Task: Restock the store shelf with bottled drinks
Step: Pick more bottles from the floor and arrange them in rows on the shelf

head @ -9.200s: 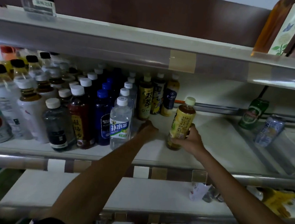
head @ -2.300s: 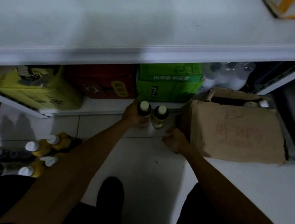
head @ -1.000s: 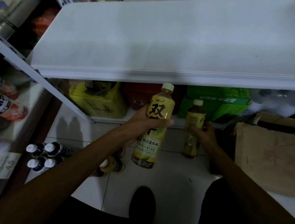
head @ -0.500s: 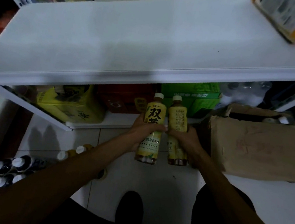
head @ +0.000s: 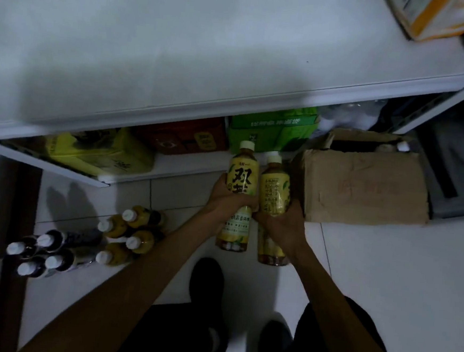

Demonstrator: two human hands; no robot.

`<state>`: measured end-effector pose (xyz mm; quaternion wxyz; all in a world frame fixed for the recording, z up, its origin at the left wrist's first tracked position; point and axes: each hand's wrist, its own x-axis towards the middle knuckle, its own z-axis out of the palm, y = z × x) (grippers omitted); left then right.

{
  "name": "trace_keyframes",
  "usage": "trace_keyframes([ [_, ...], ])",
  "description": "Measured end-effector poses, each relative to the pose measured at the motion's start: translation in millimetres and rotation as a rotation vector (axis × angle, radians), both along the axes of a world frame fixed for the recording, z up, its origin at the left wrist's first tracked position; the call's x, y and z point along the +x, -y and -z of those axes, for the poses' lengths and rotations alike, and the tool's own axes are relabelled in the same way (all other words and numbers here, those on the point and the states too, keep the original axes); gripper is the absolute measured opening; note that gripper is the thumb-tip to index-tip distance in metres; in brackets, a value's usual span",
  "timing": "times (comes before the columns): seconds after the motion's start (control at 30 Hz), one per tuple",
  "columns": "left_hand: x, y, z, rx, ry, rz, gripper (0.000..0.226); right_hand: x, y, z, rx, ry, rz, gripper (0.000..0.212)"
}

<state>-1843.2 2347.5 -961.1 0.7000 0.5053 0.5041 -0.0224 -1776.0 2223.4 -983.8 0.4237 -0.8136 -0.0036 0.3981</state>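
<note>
Two yellow-labelled tea bottles with white caps are held side by side above the floor, below the edge of the white shelf point(head: 206, 62). My left hand point(head: 225, 196) grips the left bottle point(head: 242, 176) around its middle. My right hand point(head: 284, 221) grips the right bottle point(head: 275, 190) from below and behind. The two bottles touch or nearly touch. More yellow tea bottles point(head: 129, 231) stand on the floor at the lower left.
An open cardboard box point(head: 363, 183) sits on the floor at right. Dark bottles with white caps point(head: 41, 252) stand beside the yellow ones. Yellow point(head: 96, 151), red point(head: 183, 138) and green point(head: 273, 126) cases lie under the shelf. My shoes point(head: 210, 299) are below.
Both hands with their bottles have shifted a little to the right and stay together; the view has tilted, showing more of the floor bottles at left.
</note>
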Motion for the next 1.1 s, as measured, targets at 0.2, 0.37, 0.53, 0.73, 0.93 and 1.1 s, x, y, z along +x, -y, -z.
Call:
trace_keyframes([
  [0.2,-25,41,-68,0.004,-0.061,-0.008,0.069,-4,42,-86,-0.105,0.059,-0.007,0.063],
  [0.37,-26,61,-162,0.066,-0.005,0.025,0.06,-3,66,-183,-0.082,0.101,-0.012,0.057],
  [0.53,-19,69,-275,0.117,0.081,0.033,0.058,2,74,-286,-0.04,0.147,0.028,0.06],
  [0.73,-11,70,-397,0.171,0.159,0.006,0.058,13,68,-406,0.081,0.252,0.033,0.044],
  [0.93,-3,67,-503,0.291,0.202,0.004,0.055,24,64,-500,0.208,0.288,0.032,0.042],
  [1.1,13,69,-570,0.355,0.245,-0.007,0.06,41,61,-562,0.237,0.314,0.054,0.052],
])
